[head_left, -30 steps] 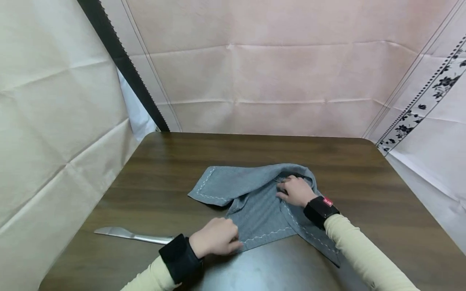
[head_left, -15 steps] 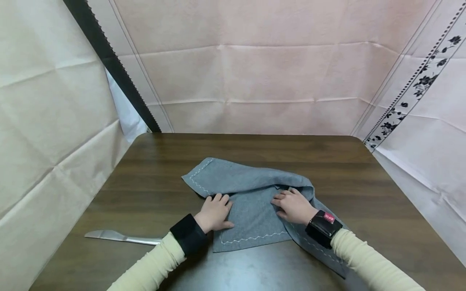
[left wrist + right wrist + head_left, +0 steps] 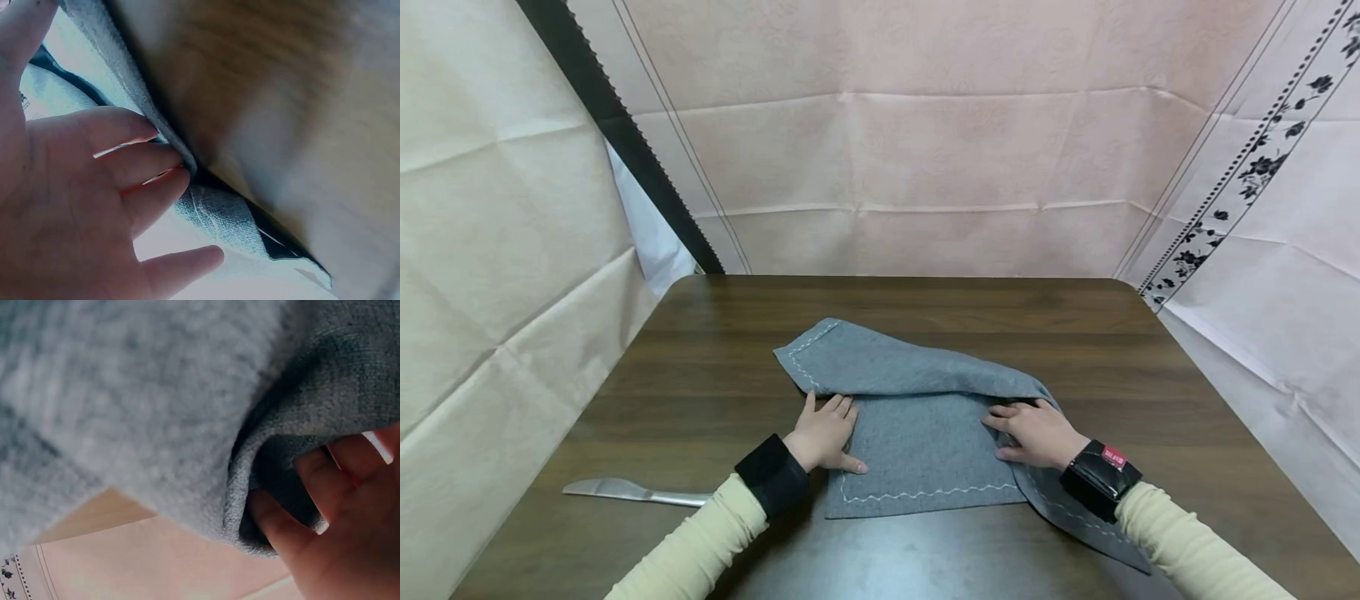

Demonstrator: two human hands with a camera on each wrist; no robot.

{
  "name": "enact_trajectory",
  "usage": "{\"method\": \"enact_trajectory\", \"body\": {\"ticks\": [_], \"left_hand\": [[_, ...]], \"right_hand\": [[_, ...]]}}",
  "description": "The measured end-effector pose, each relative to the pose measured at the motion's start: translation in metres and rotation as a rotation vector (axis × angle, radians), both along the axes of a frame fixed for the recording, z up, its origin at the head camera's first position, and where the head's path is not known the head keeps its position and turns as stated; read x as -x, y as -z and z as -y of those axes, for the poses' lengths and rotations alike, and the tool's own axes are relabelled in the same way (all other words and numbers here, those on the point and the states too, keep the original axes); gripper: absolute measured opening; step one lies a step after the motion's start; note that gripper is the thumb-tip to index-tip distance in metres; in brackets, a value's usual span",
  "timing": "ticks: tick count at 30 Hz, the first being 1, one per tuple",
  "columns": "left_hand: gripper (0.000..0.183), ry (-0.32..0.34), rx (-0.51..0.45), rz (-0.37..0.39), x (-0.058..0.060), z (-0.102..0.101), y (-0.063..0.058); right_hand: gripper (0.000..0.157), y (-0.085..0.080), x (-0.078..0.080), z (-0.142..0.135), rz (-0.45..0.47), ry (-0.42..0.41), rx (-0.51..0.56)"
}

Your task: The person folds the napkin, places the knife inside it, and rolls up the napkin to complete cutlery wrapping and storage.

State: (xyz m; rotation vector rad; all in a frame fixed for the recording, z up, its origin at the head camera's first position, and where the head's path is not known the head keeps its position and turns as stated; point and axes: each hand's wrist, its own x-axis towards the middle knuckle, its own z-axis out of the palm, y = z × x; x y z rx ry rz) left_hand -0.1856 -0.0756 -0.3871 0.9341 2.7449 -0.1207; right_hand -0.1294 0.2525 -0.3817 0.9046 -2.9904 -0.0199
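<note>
A blue-grey cloth napkin [image 3: 932, 446] with white stitching along its edges lies partly folded on the table, a flap across its far side and another down its right. My left hand [image 3: 824, 435] rests at the napkin's left edge, fingers spread. In the left wrist view, the fingertips [image 3: 181, 178] of that hand meet the cloth edge. My right hand [image 3: 1037, 433] touches the napkin at the right, where the two flaps meet. The right wrist view has its fingers [image 3: 278, 522] reaching under a fold, with the tips partly hidden.
A silver table knife [image 3: 617, 490] lies to the left, its handle end by the left sleeve [image 3: 700, 533]. The brown wooden table [image 3: 715, 333] has its far edge in front of pale hanging sheets [image 3: 925, 167]. A black wristband is on each wrist.
My left hand has moved from the near edge up to the left edge, its fingers spreading. The near part of the napkin is flatter and wider. My right hand has shifted slightly right and nearer.
</note>
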Motion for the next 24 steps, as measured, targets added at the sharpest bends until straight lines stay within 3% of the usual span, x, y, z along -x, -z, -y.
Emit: {"method": "enact_trajectory", "body": {"ticks": [16, 24], "left_hand": [[0.091, 0.008, -0.022, 0.023, 0.003, 0.015, 0.0], [0.091, -0.002, -0.032, 0.033, 0.002, 0.021, -0.002]], "right_hand": [[0.051, -0.012, -0.007, -0.031, 0.013, -0.097, -0.031], [0.057, -0.014, -0.005, -0.046, 0.053, 0.012, -0.066]]}}
